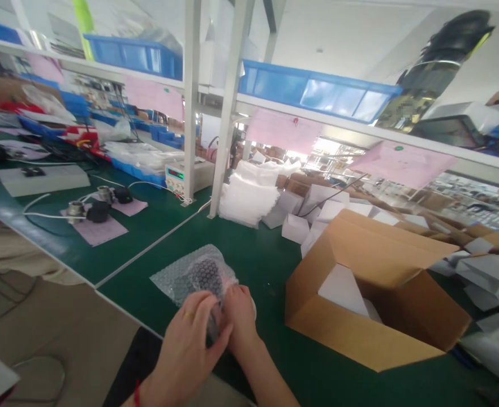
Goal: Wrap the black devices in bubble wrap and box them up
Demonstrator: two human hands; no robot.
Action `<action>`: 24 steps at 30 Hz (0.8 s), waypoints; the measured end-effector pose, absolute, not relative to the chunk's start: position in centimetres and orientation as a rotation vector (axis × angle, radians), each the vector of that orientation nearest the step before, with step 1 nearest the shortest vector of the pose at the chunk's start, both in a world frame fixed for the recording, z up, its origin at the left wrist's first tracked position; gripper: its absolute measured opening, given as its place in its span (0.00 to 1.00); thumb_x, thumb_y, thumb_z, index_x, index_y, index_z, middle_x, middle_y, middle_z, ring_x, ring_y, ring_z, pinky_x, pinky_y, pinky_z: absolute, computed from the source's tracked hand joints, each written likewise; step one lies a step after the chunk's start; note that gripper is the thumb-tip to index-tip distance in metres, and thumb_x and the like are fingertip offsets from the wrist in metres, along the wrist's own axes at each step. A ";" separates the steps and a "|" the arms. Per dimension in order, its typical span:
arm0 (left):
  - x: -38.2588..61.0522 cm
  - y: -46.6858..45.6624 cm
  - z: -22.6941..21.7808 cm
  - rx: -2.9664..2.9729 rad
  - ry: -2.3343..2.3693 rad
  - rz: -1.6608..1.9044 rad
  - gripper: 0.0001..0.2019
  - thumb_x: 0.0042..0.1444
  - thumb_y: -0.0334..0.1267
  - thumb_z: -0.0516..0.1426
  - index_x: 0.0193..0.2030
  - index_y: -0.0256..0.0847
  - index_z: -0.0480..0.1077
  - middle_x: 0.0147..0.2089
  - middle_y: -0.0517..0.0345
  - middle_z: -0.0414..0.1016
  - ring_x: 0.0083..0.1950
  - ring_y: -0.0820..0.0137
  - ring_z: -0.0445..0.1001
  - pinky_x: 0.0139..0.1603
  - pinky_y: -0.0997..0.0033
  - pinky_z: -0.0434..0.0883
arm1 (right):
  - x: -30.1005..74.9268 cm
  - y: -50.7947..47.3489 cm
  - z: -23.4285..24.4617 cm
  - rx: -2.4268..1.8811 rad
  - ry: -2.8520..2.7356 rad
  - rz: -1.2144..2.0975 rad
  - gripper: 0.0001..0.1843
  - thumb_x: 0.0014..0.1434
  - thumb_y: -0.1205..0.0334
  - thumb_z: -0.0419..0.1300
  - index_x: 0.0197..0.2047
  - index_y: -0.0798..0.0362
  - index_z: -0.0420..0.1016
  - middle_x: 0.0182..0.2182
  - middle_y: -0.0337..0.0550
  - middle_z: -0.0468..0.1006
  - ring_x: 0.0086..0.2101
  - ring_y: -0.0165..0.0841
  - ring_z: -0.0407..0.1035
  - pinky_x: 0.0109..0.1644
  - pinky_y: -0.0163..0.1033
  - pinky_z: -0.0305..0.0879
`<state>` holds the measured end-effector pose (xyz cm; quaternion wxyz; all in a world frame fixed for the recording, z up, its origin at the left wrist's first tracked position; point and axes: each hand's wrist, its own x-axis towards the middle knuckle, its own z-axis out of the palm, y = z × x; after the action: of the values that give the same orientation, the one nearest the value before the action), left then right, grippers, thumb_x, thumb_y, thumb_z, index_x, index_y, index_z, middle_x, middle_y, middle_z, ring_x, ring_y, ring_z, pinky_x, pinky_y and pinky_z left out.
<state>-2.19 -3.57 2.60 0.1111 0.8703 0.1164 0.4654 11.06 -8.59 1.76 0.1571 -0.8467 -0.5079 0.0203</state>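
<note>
A clear bubble-wrap bag (190, 274) with a dark round object inside lies on the green table (266, 265) near its front edge. My left hand (192, 339) and my right hand (240, 314) meet at the bag's near end. Both have their fingers curled and pinched around the bag's opening. A ring shows on my left hand, and a red string is on the left wrist. The dark object is only partly visible through the wrap.
An open cardboard box (372, 294) with white boxes inside lies on its side to the right. Loose white boxes (296, 226) and a stack of bubble bags (249, 203) sit behind. Black and metal parts on pink sheets (99, 223) lie at left. White shelf posts (190, 102) stand mid-table.
</note>
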 end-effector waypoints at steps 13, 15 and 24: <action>-0.1 -4.1 4.8 2.920 0.307 0.795 0.09 0.61 0.24 0.51 0.41 0.39 0.69 0.40 0.52 0.75 0.41 0.62 0.77 0.44 0.63 0.77 | 9.4 -11.6 -0.3 -2.198 -1.508 -0.251 0.08 0.61 0.70 0.60 0.40 0.51 0.80 0.35 0.43 0.83 0.40 0.42 0.76 0.47 0.47 0.64; -0.5 -4.0 4.6 2.891 0.339 0.802 0.10 0.59 0.23 0.51 0.43 0.38 0.69 0.41 0.51 0.74 0.43 0.61 0.76 0.43 0.62 0.77 | 9.0 -12.5 -0.1 -2.200 -1.469 -0.296 0.08 0.60 0.71 0.61 0.41 0.54 0.79 0.35 0.45 0.83 0.38 0.43 0.76 0.46 0.48 0.64; -1.6 -6.4 4.3 2.629 0.110 1.091 0.11 0.64 0.24 0.48 0.40 0.41 0.68 0.36 0.56 0.73 0.35 0.67 0.75 0.37 0.70 0.74 | 9.3 -13.2 0.0 -1.982 -1.325 -0.269 0.13 0.61 0.73 0.55 0.40 0.50 0.78 0.35 0.42 0.83 0.35 0.35 0.76 0.39 0.36 0.71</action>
<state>-1.57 -6.38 4.33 0.1462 0.9131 0.0383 0.3788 9.32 -13.15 0.02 0.3627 -0.7700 -0.5145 -0.1043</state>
